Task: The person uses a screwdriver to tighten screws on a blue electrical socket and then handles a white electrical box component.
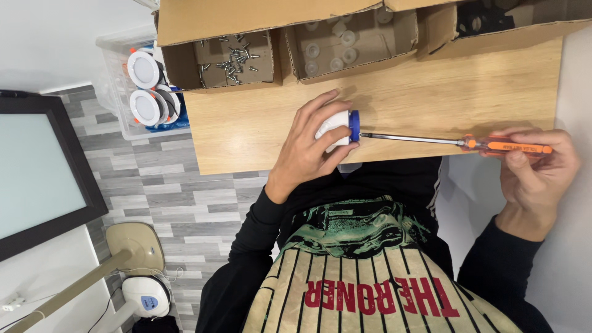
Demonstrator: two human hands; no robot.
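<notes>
Left hand point(308, 145) curled, fingers closed in a grasp; right hand point(533, 166) pinched shut, both forearms extended forward

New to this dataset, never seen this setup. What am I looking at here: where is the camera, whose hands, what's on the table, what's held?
There is no machine here: one person works with bare hands, and the single picture comes from a camera worn on their head, looking down over their chest.

The left hand grips a small white round part with a blue ring, resting it on the wooden table. The right hand holds an orange-handled screwdriver; its tip meets the blue end of the part.

At the table's far edge stand open cardboard boxes: one with loose screws, one with small clear caps, one with dark parts. Beside the table, a clear bin holds round white fittings.
</notes>
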